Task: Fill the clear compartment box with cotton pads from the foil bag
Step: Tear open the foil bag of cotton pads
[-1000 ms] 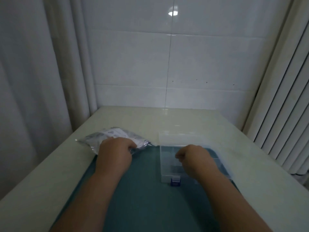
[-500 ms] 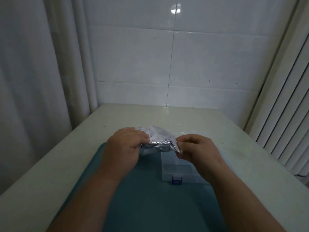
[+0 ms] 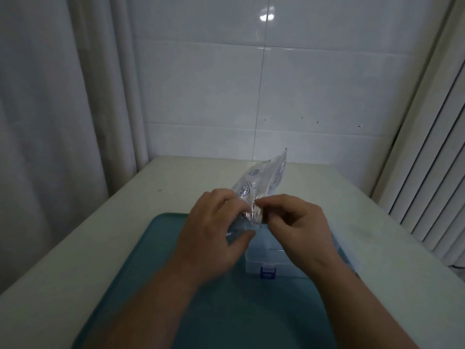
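The foil bag (image 3: 260, 177) is held up in the air above the clear compartment box (image 3: 269, 258), its far end pointing away from me. My left hand (image 3: 216, 233) grips the bag's near end from the left. My right hand (image 3: 299, 222) pinches the same end from the right, fingertips close to the left hand's. The box lies open on the teal mat, with a blue latch (image 3: 268, 272) at its front edge; both hands hide most of it. No cotton pad shows outside the bag.
A teal mat (image 3: 156, 273) covers the near part of the pale table (image 3: 125, 210). A tiled wall stands behind, a curtain hangs at the left, and vertical slats run along the right edge.
My left hand lifted the bag from the table at the left and brought it over the box. My right hand left the box and took hold of the bag's near end; the bag now points away.
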